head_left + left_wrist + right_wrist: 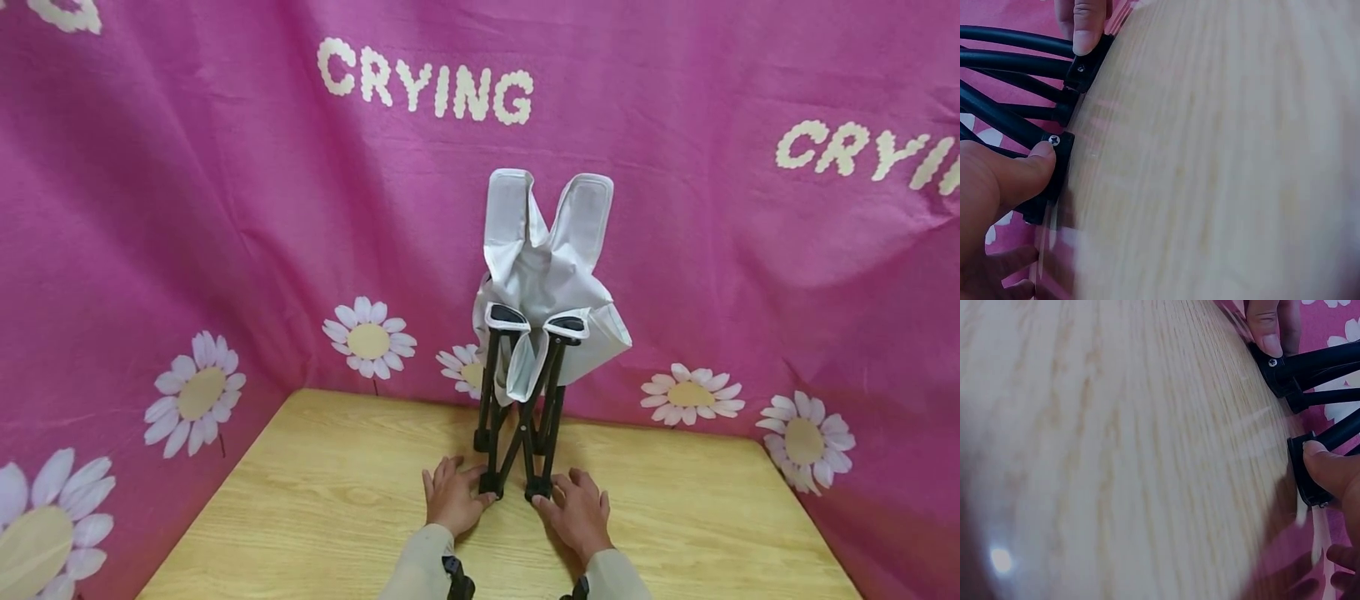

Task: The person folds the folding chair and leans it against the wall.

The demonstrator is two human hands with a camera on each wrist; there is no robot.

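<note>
A partly folded chair (522,417) with crossed black legs and a loose white fabric seat (547,275) stands upright on the table. Two fabric flaps rise at its top; below them, two front corner pockets fit over black leg ends. My left hand (453,502) pinches the front left foot (490,485), thumb in front beside a screw in the left wrist view; its index finger is partly hidden behind. On the front right foot (538,487), my right hand (579,512) has a similar pinch, its thumb (1316,450) on the black plastic. Both back feet touch no hand.
The chair stands on a light wood-grain table (337,500). Close behind it hangs a pink cloth (405,208) with daisies and white lettering, which also runs along the left and right sides.
</note>
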